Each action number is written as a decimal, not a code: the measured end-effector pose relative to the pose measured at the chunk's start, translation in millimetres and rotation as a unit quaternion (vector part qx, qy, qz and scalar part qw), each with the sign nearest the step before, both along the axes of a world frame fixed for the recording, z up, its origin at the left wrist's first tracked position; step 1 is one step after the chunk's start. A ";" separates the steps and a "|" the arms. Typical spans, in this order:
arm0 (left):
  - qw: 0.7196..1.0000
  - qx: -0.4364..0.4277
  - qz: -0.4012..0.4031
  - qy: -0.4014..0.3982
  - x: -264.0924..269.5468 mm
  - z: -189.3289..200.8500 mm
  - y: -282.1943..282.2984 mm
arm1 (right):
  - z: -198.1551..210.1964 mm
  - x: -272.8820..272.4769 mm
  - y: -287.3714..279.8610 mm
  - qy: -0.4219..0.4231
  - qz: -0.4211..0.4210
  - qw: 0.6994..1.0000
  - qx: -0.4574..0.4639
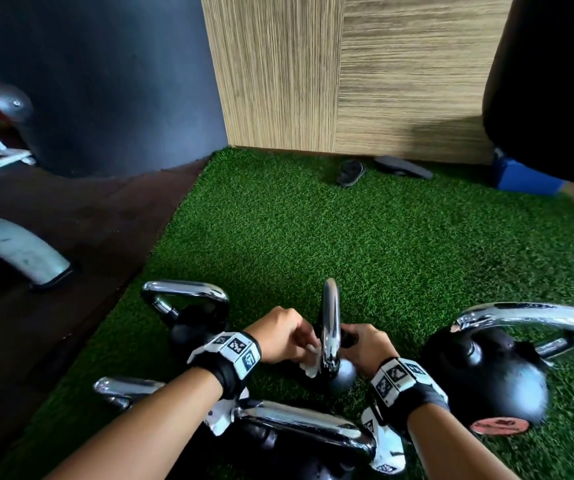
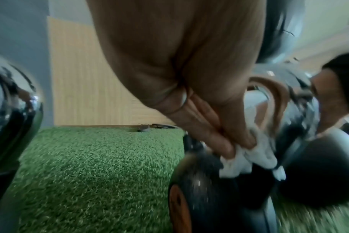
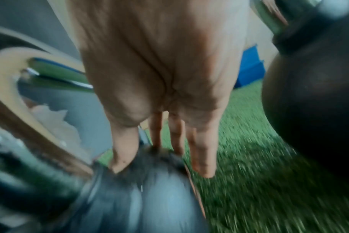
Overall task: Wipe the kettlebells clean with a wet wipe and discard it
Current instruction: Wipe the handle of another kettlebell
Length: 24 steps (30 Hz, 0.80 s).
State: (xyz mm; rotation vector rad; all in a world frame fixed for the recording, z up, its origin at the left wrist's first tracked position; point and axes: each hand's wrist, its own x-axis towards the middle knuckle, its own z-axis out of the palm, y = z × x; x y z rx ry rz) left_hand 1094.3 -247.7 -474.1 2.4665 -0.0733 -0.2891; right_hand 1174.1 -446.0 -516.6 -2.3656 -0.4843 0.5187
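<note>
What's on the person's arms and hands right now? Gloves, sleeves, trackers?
No gloves or sleeves: both forearms and hands are bare. Each wrist has a black fabric wrap with a band of white blocks printed with black square tag markers, on the left wrist and the right wrist. White camera mounts with similar tags hang below both wrists. The left hand wears a thin ring.

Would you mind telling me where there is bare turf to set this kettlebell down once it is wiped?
Free: the wide turf between the kettlebells and the wooden wall, short of the brush. Crowded: near the hands, with the left kettlebell, large right kettlebell and near kettlebell.
</note>
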 end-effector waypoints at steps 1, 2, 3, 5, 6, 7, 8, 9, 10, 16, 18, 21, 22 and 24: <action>1.000 -0.008 0.026 -0.002 2.0 4.2 4.8 | 10.3 0.9 -0.6 -0.017 0.001 1.000 -0.019; 0.998 -0.023 0.056 -0.007 4.6 9.6 10.4 | 22.2 1.7 -1.9 -0.041 -0.011 0.999 -0.022; 0.995 -0.055 0.083 -0.013 7.2 16.6 16.3 | 33.9 3.5 -4.1 -0.072 -0.030 0.997 0.002; 0.982 -0.145 0.123 -0.016 13.2 33.3 25.9 | 57.9 3.6 -6.1 -0.130 -0.043 0.982 0.126; 0.974 -0.183 0.135 -0.019 16.8 42.2 29.2 | 71.8 1.1 -6.3 -0.139 -0.020 0.973 0.185; 0.966 -0.216 0.144 -0.021 20.5 50.5 31.0 | 84.6 -2.9 -5.9 -0.132 0.017 0.964 0.230; 0.957 -0.249 0.148 -0.021 24.1 57.4 31.4 | 95.8 -6.6 -4.7 -0.112 0.054 0.958 0.257; 0.950 -0.274 0.150 -0.018 27.9 62.6 30.9 | 104.2 -9.4 -2.9 -0.103 0.076 0.958 0.258; 0.945 -0.290 0.150 -0.012 31.4 66.5 29.5 | 110.9 -11.0 -1.2 -0.108 0.086 0.958 0.253; 0.921 -0.363 0.141 0.028 43.4 67.8 19.6 | 104.2 -1.8 9.7 -0.188 0.032 0.937 0.293; 0.924 -0.358 0.131 0.035 44.0 66.4 15.1 | 98.5 1.5 9.6 -0.220 0.030 0.931 0.290; 0.931 -0.340 0.120 0.059 45.4 62.8 15.7 | 85.0 10.3 5.0 -0.193 0.006 0.933 0.304; 0.942 -0.308 0.117 0.061 45.3 59.0 16.8 | 78.0 15.9 2.8 -0.165 -0.024 0.937 0.308; 0.977 -0.169 0.122 0.053 44.3 48.8 16.6 | 62.7 26.3 -3.5 -0.093 -0.101 0.941 0.309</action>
